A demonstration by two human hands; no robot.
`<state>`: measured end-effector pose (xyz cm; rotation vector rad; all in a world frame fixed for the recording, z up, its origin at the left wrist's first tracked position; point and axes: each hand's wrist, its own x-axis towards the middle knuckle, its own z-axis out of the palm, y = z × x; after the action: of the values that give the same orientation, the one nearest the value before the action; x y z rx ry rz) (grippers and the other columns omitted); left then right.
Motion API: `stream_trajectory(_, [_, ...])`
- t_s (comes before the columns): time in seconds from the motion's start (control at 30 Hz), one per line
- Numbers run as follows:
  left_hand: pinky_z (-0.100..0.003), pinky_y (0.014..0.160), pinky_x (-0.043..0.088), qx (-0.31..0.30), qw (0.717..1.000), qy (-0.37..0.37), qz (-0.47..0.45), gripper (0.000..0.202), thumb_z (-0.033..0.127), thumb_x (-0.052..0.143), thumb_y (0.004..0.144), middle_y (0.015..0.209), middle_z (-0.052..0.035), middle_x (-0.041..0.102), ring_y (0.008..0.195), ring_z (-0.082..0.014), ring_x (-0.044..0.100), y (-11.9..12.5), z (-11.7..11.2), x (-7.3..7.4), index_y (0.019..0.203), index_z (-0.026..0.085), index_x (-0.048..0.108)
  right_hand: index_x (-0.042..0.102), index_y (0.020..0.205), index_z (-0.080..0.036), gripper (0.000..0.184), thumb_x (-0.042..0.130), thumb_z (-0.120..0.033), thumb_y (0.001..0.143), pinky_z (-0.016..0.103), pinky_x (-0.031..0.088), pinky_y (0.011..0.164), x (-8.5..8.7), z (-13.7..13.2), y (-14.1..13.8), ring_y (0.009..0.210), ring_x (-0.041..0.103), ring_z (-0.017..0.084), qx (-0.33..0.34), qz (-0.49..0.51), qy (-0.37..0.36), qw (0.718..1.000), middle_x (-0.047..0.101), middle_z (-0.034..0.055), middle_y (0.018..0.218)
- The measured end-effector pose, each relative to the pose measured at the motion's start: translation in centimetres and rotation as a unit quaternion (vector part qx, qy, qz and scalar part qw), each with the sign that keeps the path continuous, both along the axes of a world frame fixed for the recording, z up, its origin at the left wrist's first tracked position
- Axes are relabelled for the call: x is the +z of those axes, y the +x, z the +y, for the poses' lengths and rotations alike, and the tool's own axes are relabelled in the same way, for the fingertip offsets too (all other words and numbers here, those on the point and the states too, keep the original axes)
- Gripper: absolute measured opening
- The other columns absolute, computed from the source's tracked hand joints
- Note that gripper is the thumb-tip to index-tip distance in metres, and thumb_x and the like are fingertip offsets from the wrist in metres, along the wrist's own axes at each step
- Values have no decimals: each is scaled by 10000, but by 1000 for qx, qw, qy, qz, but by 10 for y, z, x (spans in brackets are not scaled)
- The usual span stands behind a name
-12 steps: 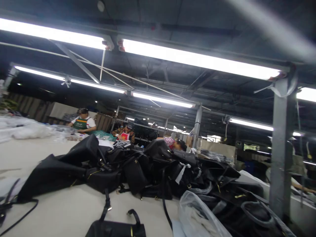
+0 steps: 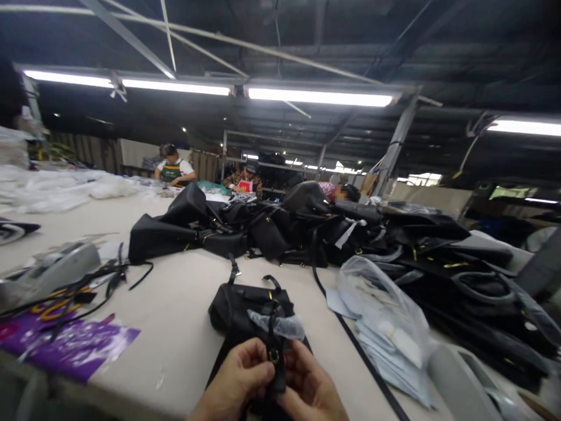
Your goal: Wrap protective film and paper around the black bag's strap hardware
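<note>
Bag (image 2: 232, 309) lies with its strap (image 2: 277, 374) pinched in left hand (image 2: 241, 374) and right hand (image 2: 315, 386); beyond it, a green apron's (image 2: 170, 173) print is too small to read from here.

Widest opening: bare table (image 2: 170, 327) left of the small black bag (image 2: 228, 307), reaching back to the heap of bags (image 2: 267, 234), which walls off the far side. Purple packet (image 2: 83, 345) and tangled cords (image 2: 118, 275) bound this lane on the left. Right of the small bag, a narrower strip, edged by a long strap (image 2: 359, 348); past that, pale cards (image 2: 390, 362) and a clear plastic bag (image 2: 372, 280) obstruct.
</note>
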<state>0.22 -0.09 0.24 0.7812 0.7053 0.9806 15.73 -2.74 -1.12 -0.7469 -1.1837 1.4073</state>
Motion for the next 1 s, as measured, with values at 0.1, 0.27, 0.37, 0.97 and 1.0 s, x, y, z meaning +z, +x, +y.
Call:
stream_trajectory(0.1, [-189, 494, 315, 31, 999, 7, 42, 427, 359, 885, 534, 554, 57, 538, 482, -55, 432, 5, -4, 10, 637, 164, 520, 491, 1343, -227, 757, 834, -409, 693, 378, 550, 801, -6, -4, 0, 863, 687, 232, -28, 30, -24, 999, 692, 79, 1006])
stream_trajectory(0.27, [-187, 476, 311, 29, 995, 42, 83, 373, 348, 846, 579, 522, 47, 546, 449, -53, 419, 7, -4, 11, 628, 158, 529, 460, 1391, -210, 774, 805, -407, 726, 339, 563, 759, -5, -14, -3, 839, 695, 225, -109, -10, -22, 994, 704, 58, 924])
stream_trajectory(0.37, [-188, 476, 333, 7, 997, 43, 70, 377, 360, 845, 583, 563, 33, 565, 460, -55, 433, 4, 1, 7, 636, 155, 533, 507, 1374, -203, 705, 779, -380, 748, 319, 573, 739, -6, -16, -9, 772, 684, 208, -169, -79, 15, 982, 699, 38, 850])
stream_trajectory(0.97, [-215, 574, 421, -8, 999, -8, 40, 430, 344, 900, 507, 629, 21, 599, 566, -95, 533, -4, 1, 12, 619, 156, 530, 538, 1364, -231, 547, 630, -204, 826, 291, 539, 795, -4, -17, -10, 755, 650, 182, -232, -189, 142, 944, 694, 28, 860])
stream_trajectory(1.0, [-213, 576, 415, -9, 999, -9, 36, 433, 344, 902, 504, 624, 24, 595, 562, -91, 529, -5, 0, 14, 619, 156, 529, 503, 1387, -229, 567, 630, -214, 834, 287, 535, 769, -2, -16, -10, 733, 640, 173, -227, -172, 132, 949, 682, 17, 826])
